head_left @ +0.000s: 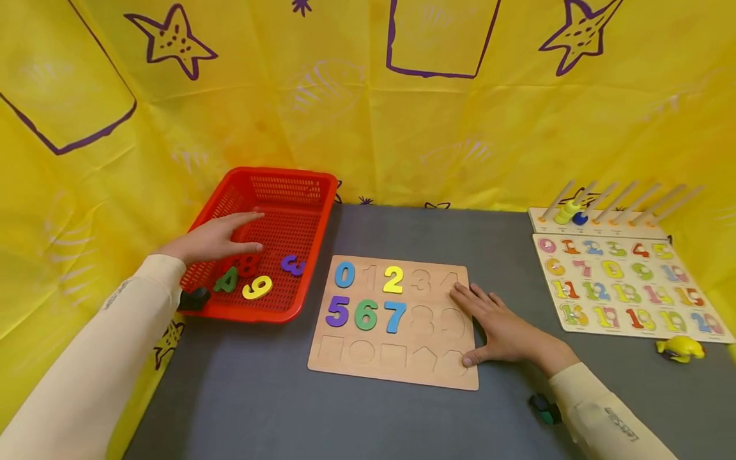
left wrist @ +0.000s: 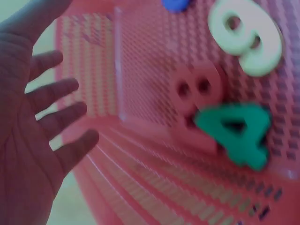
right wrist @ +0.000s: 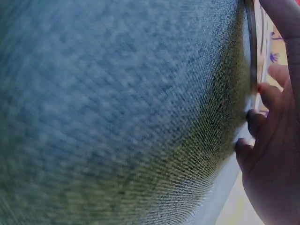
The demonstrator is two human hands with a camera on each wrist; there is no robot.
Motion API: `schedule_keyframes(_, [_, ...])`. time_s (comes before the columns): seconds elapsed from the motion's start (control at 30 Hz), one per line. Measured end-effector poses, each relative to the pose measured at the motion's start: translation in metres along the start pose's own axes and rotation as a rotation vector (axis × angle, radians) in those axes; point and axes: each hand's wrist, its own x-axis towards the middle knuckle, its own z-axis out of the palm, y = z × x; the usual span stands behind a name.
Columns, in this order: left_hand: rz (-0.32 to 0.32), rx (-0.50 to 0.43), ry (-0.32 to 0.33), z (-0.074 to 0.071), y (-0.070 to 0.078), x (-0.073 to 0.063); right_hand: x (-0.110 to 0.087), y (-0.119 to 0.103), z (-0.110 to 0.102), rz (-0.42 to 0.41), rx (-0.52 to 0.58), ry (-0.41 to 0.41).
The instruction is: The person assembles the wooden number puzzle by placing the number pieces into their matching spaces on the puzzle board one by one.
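Over the red basket (head_left: 318, 255) hovers my left hand (head_left: 215, 239), fingers spread, holding nothing. Below it lie a green number 4 (left wrist: 236, 133), a red number 8 (left wrist: 197, 86), a yellow number 9 (head_left: 257, 288) and a purple number 3 (head_left: 293, 265). Another red piece is partly hidden under the green 4. My right hand (head_left: 506, 329) rests on the right edge of the wooden number board (head_left: 356, 374), fingers extended. Blue 0 (head_left: 345, 275), yellow 2 (head_left: 393, 280), purple 5 (head_left: 337, 311), green 6 (head_left: 365, 314) and blue 7 (head_left: 395, 317) sit in its recesses; other recesses show bare wood.
At the right lies a second number board (head_left: 627, 287) with colourful pieces. Behind it stands a peg rack (head_left: 598, 223) with yellow and blue rings. A small yellow toy (head_left: 680, 349) is near the right edge. Yellow patterned cloth (head_left: 368, 128) walls the grey table (head_left: 259, 396).
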Motion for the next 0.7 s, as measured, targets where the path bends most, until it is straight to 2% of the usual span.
schedule_keyframes(0.2, [0.003,0.008,-0.047,0.005,-0.022,0.005,-0.003,0.005,-0.001,-0.001,0.005,0.020])
schedule_keyframes(0.33, [0.021,0.075,-0.067,0.006,-0.034,0.009,-0.003,0.008,0.000,-0.006,0.011,0.029])
schedule_keyframes(0.5, [0.040,0.152,-0.097,0.006,-0.040,0.016,-0.005,0.009,0.001,-0.004,0.019,0.034])
schedule_keyframes(0.7, [0.092,0.242,-0.148,0.009,-0.046,0.020,-0.003,0.009,0.002,-0.017,0.022,0.045])
